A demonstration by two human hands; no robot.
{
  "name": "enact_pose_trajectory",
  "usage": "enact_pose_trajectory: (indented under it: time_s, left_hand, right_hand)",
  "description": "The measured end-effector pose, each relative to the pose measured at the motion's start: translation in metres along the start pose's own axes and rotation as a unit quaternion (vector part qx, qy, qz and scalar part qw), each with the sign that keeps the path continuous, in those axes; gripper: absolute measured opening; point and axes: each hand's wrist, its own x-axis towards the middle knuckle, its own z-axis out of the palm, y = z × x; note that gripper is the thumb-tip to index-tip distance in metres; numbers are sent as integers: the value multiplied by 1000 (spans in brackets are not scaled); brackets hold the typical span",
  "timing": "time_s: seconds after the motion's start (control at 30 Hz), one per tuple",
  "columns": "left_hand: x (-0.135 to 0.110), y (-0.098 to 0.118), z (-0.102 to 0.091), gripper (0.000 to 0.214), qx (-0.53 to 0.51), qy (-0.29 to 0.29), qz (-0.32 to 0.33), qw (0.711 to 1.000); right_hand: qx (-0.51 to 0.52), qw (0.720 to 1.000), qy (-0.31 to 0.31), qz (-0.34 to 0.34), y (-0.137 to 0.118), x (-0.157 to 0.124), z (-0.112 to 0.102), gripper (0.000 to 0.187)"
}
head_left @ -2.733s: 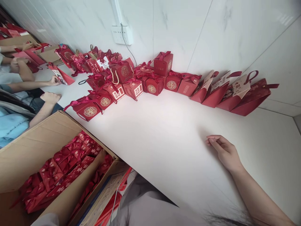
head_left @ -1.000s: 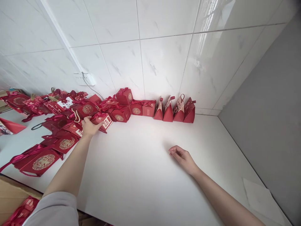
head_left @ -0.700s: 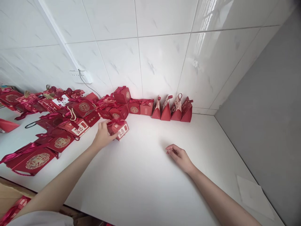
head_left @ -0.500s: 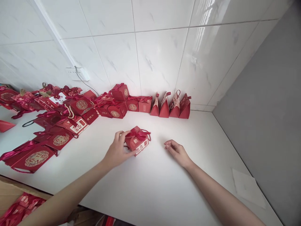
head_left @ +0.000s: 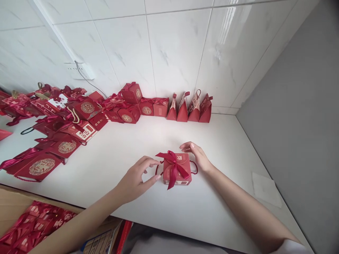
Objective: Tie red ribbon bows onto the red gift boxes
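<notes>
A small red gift box (head_left: 177, 170) with a red ribbon bow and a thin cord handle stands on the white table (head_left: 227, 137), right in front of me. My left hand (head_left: 136, 177) sits just to the left of it, fingers spread, with fingertips at the box's left edge and cord. My right hand (head_left: 198, 156) curves round the box's far right corner, fingers together and touching it.
Many red gift boxes (head_left: 79, 116) crowd the left and back of the table along the tiled wall. Several red triangular bags (head_left: 189, 107) stand in a row behind. A cardboard carton (head_left: 16, 201) of red packages is at lower left. A white paper (head_left: 266, 185) lies near the grey wall.
My left hand picked a box out of the pile, carried it right and set it down in front of me, then loosened. My right hand moved onto the box. The view tilted down.
</notes>
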Motion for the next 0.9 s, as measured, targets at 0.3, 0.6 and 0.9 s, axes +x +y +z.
enact_pose_trajectory:
  time_s: [0.3,0.6,0.9]
  left_hand:
    - [31,1,17,27,-1,97,20,995]
    - [66,-3,-4,32,-69,35,-32,997]
    - [64,-9,0,29,-138,-60,-75,986]
  right_hand:
    - [-144,975,-167,18,-75,29,13,41]
    - [-24,943,-297,149,-79,36,-5,29]
    - [69,957,-262,102,-72,38,-6,23]
